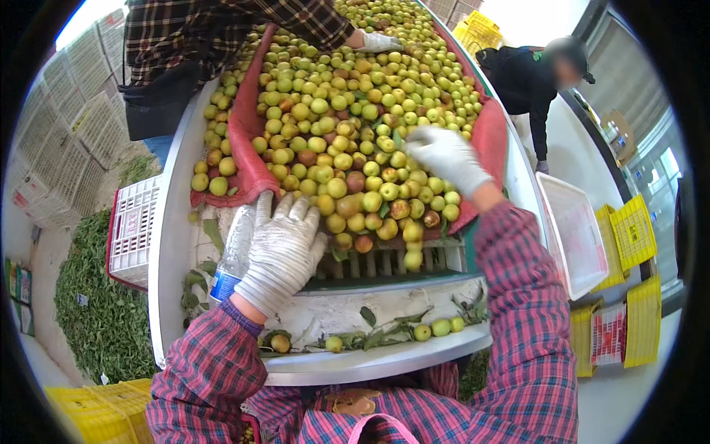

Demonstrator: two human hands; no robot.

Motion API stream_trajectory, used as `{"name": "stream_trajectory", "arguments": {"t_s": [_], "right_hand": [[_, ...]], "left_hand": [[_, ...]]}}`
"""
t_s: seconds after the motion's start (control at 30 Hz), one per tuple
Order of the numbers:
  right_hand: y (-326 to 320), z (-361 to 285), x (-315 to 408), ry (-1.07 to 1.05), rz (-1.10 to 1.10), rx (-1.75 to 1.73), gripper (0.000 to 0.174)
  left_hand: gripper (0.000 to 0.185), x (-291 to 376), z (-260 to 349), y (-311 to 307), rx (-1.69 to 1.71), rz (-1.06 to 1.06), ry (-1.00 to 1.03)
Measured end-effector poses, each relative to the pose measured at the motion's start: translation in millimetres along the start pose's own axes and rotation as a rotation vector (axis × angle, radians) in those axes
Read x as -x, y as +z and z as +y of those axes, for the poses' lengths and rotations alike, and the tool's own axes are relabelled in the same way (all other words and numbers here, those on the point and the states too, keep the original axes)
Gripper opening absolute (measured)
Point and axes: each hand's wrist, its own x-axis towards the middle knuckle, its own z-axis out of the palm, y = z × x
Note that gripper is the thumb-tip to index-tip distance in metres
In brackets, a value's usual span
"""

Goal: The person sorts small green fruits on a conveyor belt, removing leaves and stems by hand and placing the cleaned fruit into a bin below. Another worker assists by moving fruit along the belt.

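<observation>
A heap of small yellow-green fruits (344,161), some with brown-red patches, lies on pinkish-red mesh fabric (248,127) in a metal-sided sorting trough (172,233). My left hand (283,252), in a white knit glove, rests palm down at the heap's near edge with fingers apart, its fingertips against fruits and the fabric fold. Beside it lies a clear plastic bottle (237,244) with a blue label, partly covered by the hand. My right hand (449,155), gloved and blurred, is over the heap's right side with fingers curled; whether it holds a fruit is unclear. Fruits spill over a slatted opening (383,263).
Leaves and several fruits (441,327) lie along the trough's front ledge (388,366). A co-worker's gloved hand (380,43) reaches in from the far left. Another person (532,83) bends at right near a white bin (574,233). Crates (632,233) and a leaf pile (105,299) flank the trough.
</observation>
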Motion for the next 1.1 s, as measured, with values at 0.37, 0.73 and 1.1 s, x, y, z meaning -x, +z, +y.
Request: {"name": "stream_trajectory", "arguments": {"t_s": [0.37, 0.73, 1.1], "right_hand": [[-87.0, 415.8, 264.6, 0.982, 0.283, 0.071, 0.054], [-93.5, 186.1, 5.5, 0.062, 0.439, -0.053, 0.040], [46.8, -9.3, -145.7, 0.048, 0.010, 0.193, 0.052]], "left_hand": [[0.045, -3.6, 10.4, -13.6, -0.077, -0.081, -0.026], [0.043, -1.8, 5.5, -9.2, -0.059, -0.052, -0.026], [0.043, -0.4, 2.1, -1.5, -0.001, 0.023, -0.026]]}}
